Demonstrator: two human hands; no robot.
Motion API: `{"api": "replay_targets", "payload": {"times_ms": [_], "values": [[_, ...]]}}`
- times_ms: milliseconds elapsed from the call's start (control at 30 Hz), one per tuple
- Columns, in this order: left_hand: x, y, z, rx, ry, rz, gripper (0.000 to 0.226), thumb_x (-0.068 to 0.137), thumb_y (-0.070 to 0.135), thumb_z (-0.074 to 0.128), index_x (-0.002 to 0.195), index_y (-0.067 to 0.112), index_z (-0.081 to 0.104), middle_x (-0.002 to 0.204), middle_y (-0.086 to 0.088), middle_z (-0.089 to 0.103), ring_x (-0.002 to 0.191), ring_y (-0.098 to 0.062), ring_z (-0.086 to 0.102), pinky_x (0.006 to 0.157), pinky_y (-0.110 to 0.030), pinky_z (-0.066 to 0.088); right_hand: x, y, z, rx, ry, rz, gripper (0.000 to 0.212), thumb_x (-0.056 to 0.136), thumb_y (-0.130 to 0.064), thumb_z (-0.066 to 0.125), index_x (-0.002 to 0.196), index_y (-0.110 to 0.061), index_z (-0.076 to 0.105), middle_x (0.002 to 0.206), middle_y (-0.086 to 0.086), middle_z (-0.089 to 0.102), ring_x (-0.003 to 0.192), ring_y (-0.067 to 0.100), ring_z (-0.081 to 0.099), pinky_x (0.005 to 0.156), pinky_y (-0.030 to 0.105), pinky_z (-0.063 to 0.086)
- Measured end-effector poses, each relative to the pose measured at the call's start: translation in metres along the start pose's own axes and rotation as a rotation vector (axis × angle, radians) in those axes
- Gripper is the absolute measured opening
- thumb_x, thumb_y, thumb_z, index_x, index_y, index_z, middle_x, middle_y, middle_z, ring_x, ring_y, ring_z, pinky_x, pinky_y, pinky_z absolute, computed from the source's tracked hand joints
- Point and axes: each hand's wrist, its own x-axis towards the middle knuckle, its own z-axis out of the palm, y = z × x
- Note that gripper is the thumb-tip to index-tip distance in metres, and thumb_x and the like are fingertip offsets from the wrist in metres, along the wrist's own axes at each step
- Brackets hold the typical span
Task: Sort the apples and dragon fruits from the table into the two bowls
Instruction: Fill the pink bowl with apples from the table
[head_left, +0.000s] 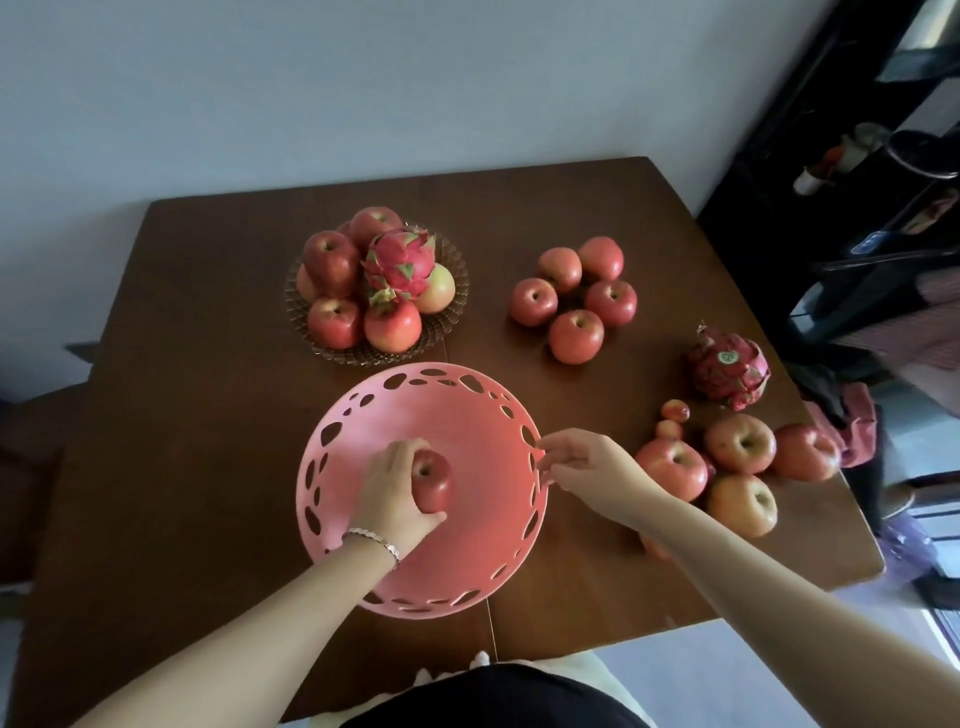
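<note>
Left hand (392, 491) is clamping a red apple (431, 480) w/ fingers wrapped round it, low inside the pink bowl (467, 415) at lower centre of frame; apple looks about to be set down there. Right hand (587, 467) is sitting at the bowl's right rim, fingers loosely curled and apart, holding nothing, maybe steadying the rim; can't tell if it's touching.

Key relation for next move: nearest loose fruit is the apple cluster (727, 462) just right of the right hand, so that hand is closer vs the left. Dragon fruit (727, 369) is lying further up-right, long axis roughly upright in frame. Glass bowl (447, 327) at upper centre is already holding apples plus a dragon fruit; 5 more apples (574, 296) are sitting right of it.
</note>
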Motion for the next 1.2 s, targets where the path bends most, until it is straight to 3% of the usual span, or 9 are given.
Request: {"api": "replay_targets", "payload": {"times_ms": [167,300,367,433,533,700,900,1033,1200], "values": [[0.002,-0.01,0.018,0.152,-0.098,0.077,0.077,0.067,0.019,0.08,0.133,0.02,0.041,0.142,0.0,0.036,0.128,-0.022,0.041,0.106,-0.03,0.038,-0.005,0.014,-0.001,0.005,0.073,-0.03,0.031,0.086,-0.004,0.048,0.11,-0.016,0.064,0.091,-0.008,0.066,0.091,0.014,0.066,0.09,0.031,0.052],[0.003,-0.01,0.023,0.269,-0.146,0.104,0.071,0.074,0.014,0.074,0.135,0.018,0.036,0.145,-0.005,0.023,0.134,-0.025,0.034,0.111,-0.031,0.034,-0.005,0.036,-0.005,-0.143,0.288,-0.035,0.029,0.091,-0.014,0.053,0.119,-0.016,0.06,0.116,-0.001,0.059,0.106,0.013,0.057,0.092,0.021,0.045],[0.006,-0.009,0.024,0.286,-0.136,0.099,0.072,0.075,0.015,0.073,0.136,0.016,0.035,0.145,-0.008,0.021,0.133,-0.028,0.035,0.111,-0.033,0.033,-0.002,0.049,-0.015,-0.348,0.377,-0.025,0.035,0.09,-0.021,0.056,0.124,-0.017,0.056,0.128,0.003,0.051,0.119,0.018,0.048,0.099,0.026,0.038],[0.011,-0.006,0.024,0.28,-0.129,0.09,0.073,0.074,0.017,0.074,0.136,0.015,0.034,0.145,-0.009,0.021,0.129,-0.03,0.04,0.109,-0.033,0.036,0.001,0.06,-0.028,-0.563,0.407,0.1,0.049,0.088,-0.034,0.058,0.133,-0.017,0.046,0.135,0.007,0.043,0.126,0.026,0.039,0.102,0.034,0.036],[0.018,-0.002,0.019,0.298,-0.189,0.074,0.077,0.074,0.022,0.074,0.137,0.018,0.03,0.146,-0.007,0.018,0.127,-0.029,0.042,0.107,-0.034,0.038,0.005,0.071,-0.039,-0.756,0.337,0.402,0.075,0.08,-0.053,0.062,0.139,-0.02,0.031,0.134,0.013,0.038,0.119,0.033,0.044,0.092,0.038,0.044],[0.018,0.0,0.004,0.16,-0.245,0.002,0.093,0.072,0.028,0.076,0.143,0.024,0.016,0.147,-0.007,0.017,0.133,-0.028,0.034,0.107,-0.036,0.035,0.015,0.092,-0.036,-0.743,0.218,0.52,0.092,0.078,-0.048,0.066,0.148,-0.026,0.009,0.136,0.013,0.036,0.12,0.032,0.047,0.087,0.035,0.047],[0.007,0.007,-0.023,-0.183,-0.09,-0.086,0.094,0.071,0.018,0.077,0.144,0.022,0.018,0.149,-0.008,0.017,0.137,-0.023,0.026,0.108,-0.036,0.032,0.01,0.089,-0.045,-0.608,0.359,0.41,0.083,0.069,-0.043,0.072,0.139,-0.028,0.031,0.123,0.01,0.045,0.11,0.032,0.05,0.073,0.034,0.045],[-0.002,0.015,-0.037,-0.346,-0.041,-0.094,0.09,0.07,0.016,0.078,0.141,0.026,0.024,0.147,-0.003,0.021,0.135,-0.019,0.03,0.107,-0.035,0.035,0.003,0.045,-0.045,-0.29,0.565,0.123,0.079,0.061,-0.04,0.079,0.127,-0.028,0.039,0.116,0.004,0.042,0.102,0.028,0.053,0.078,0.034,0.049],[-0.018,0.057,-0.046,-0.611,-0.328,0.077,0.083,0.068,0.016,0.079,0.118,0.053,0.024,0.142,0.014,0.028,0.111,0.0,0.051,0.086,-0.014,0.049,-0.01,-0.039,-0.014,-0.201,0.274,-0.257,0.082,0.056,-0.034,0.085,0.126,-0.03,0.043,0.11,-0.004,0.037,0.087,0.014,0.054,0.085,0.03,0.051]]}}
